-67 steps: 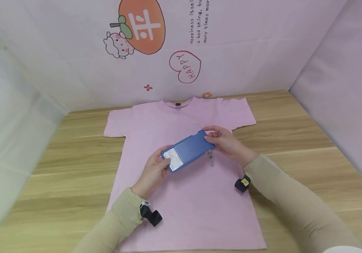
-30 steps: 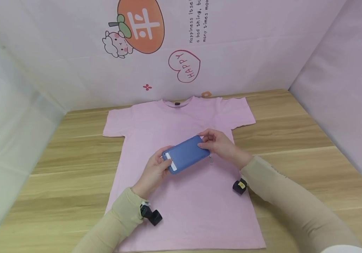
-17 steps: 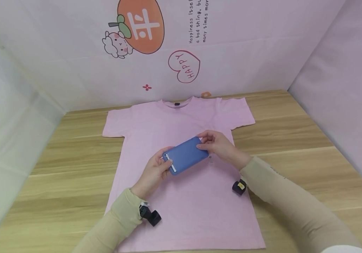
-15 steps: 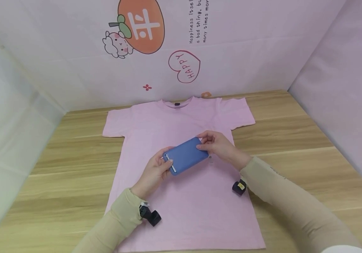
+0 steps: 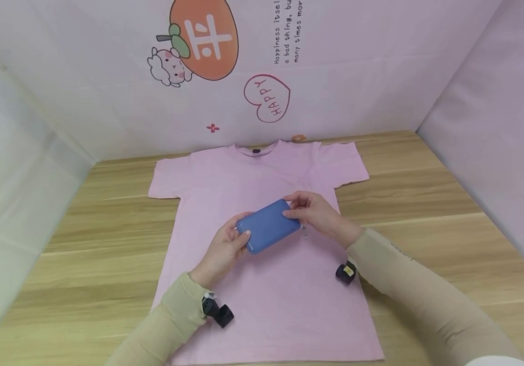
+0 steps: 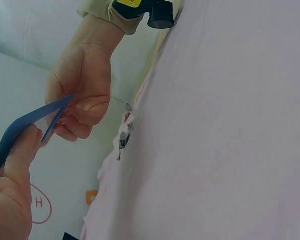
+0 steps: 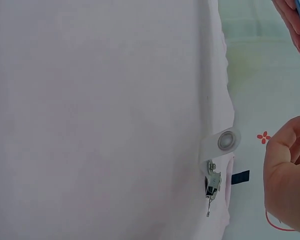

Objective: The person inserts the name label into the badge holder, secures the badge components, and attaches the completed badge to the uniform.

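Both hands hold a blue card holder (image 5: pixel 268 227) tilted above a pink T-shirt (image 5: pixel 280 310) in the head view. My left hand (image 5: pixel 222 250) grips its lower left end, thumb on the face. At the upper right end, my right hand (image 5: pixel 319 214) pinches the holder between thumb and fingers. Only a thin white sliver shows at the left end. Seen edge-on in the left wrist view, two blue layers of the holder (image 6: pixel 37 112) spread apart in a V near the right hand. A metal badge clip (image 7: pixel 213 184) with a clear snap strap (image 7: pixel 221 143) lies on the shirt.
The T-shirt is spread on a wooden table (image 5: pixel 427 203), collar toward the back. Pale printed cloth (image 5: pixel 358 76) forms the walls behind and at both sides. Black wrist cameras (image 5: pixel 223 315) sit on both sleeves.
A blue panel has slid left along the holder, narrowing the white card area from a wide label to a sliver. My right hand has moved slightly left and down with it; my left hand stays put.
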`<action>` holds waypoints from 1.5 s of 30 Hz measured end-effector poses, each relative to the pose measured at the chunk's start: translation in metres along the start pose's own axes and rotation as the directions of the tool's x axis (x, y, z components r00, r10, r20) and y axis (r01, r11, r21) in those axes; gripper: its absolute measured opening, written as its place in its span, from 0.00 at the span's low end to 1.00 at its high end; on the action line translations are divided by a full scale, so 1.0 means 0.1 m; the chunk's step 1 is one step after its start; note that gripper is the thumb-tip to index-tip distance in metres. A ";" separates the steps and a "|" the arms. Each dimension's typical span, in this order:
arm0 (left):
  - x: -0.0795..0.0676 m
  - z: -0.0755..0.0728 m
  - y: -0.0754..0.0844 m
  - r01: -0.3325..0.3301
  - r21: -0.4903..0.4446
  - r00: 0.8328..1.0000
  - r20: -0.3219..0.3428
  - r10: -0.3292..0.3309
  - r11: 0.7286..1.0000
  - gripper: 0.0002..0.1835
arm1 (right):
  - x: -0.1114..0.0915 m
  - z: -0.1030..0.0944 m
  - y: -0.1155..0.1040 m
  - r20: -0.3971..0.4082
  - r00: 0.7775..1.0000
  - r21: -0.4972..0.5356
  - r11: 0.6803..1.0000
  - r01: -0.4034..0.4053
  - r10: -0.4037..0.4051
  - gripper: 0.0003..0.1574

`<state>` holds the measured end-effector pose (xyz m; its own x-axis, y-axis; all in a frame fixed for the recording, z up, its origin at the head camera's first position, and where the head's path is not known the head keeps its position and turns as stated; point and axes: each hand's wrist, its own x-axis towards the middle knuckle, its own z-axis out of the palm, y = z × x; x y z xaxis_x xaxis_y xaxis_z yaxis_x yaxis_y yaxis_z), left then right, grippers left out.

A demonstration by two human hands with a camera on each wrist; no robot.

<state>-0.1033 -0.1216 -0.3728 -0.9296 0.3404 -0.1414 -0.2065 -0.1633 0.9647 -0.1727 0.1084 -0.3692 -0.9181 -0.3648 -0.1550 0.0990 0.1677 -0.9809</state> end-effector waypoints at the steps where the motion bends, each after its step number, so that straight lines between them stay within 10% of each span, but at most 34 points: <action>1: 0.00 0.00 0.00 0.000 0.002 1.000 0.000 0.000 1.000 0.26 | 0.00 0.00 0.00 0.001 1.000 0.002 1.000 0.001 -0.001 0.26; 27: -0.02 -0.02 -0.03 -0.005 -0.026 1.000 -0.029 0.005 1.000 0.26 | 0.09 -0.28 -0.08 0.010 0.998 -0.172 0.983 -0.055 0.058 0.25; 45: -0.07 -0.03 -0.03 0.003 -0.059 0.999 -0.036 -0.005 0.998 0.26 | 0.23 -0.59 0.00 0.148 0.986 -0.547 0.837 0.017 0.077 0.26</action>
<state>-0.0975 -0.1261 -0.3753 -0.9390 0.3074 -0.1543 -0.2269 -0.2167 0.9495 -0.2168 0.1541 -0.3654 -0.8407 -0.4827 -0.2454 -0.1433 0.6354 -0.7588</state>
